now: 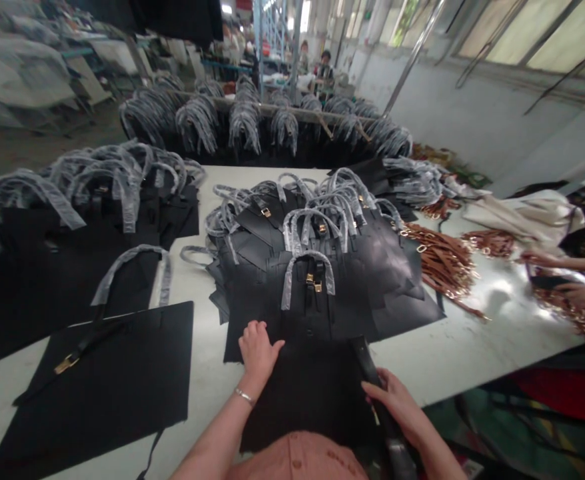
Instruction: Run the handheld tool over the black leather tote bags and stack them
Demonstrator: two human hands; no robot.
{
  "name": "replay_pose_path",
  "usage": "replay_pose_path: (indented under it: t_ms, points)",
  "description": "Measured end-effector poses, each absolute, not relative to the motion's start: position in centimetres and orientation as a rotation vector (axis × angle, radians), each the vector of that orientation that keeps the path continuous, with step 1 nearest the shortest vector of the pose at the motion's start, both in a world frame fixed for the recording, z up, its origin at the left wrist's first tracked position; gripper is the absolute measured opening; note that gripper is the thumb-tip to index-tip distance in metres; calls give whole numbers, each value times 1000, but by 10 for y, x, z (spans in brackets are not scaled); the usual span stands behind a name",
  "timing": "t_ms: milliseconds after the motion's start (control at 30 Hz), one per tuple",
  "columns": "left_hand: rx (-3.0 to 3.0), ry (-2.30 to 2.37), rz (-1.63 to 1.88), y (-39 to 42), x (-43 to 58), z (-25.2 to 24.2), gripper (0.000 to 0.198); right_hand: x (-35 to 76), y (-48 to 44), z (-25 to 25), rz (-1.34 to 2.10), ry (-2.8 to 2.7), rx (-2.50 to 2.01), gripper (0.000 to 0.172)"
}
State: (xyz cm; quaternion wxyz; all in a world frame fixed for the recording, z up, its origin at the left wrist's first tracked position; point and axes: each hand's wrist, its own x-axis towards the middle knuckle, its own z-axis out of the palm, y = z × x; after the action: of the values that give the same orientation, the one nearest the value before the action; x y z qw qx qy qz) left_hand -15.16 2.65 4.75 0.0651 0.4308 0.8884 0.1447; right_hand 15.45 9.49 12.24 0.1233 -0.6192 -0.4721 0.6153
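Left hand point(257, 351) splayed palm-down, right hand point(395, 407) curled, forearms point(217, 437) bare

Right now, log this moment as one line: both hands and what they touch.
left hand: flat on black leather panel | right hand: gripping black strap | beside: stacked black panels, wrapped handles | co-worker's hands: near tan straps

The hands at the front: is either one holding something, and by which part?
The right hand grips a black leather strap partway along its length; the left hand rests open on a black leather panel, holding nothing.
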Motion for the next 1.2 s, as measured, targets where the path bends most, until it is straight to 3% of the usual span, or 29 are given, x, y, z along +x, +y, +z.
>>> replay_pose_path:
  t_ms: [67, 233, 467, 633, 700, 800, 867, 1000, 1200]
  points:
    - [1309, 2619, 376, 32, -155, 54, 44, 157, 86, 118, 1815, -1397, -1841, 38]
    - [1276, 2750, 384, 35, -153, 57, 71, 161, 86, 109, 1764, -1434, -1861, 42]
    - [1268, 2744, 350, 36, -154, 54, 75, 139, 143, 98, 1650, -1404, -1862, 36]
    - [1081, 2685, 531, 37, -155, 52, 82, 126, 164, 104, 1489, -1391, -1804, 33]
    - [1000, 2595, 659, 36, -158, 47, 71, 131, 156, 109, 1472, -1404, -1766, 34]
    - [951, 2345, 862, 33, -167, 43, 38, 147, 134, 115, 1508, -1421, -1708, 36]
    - [933, 2083, 1041, 33, -176, 50, 30, 160, 118, 115, 1515, -1404, -1699, 38]
    - [770, 1556, 1356, 39, -195, 105, 43, 182, 97, 107, 1456, -1307, -1741, 44]
    - [753, 1178, 1474, 45, -210, 252, 44, 207, 84, 90, 1396, -1122, -1795, 50]
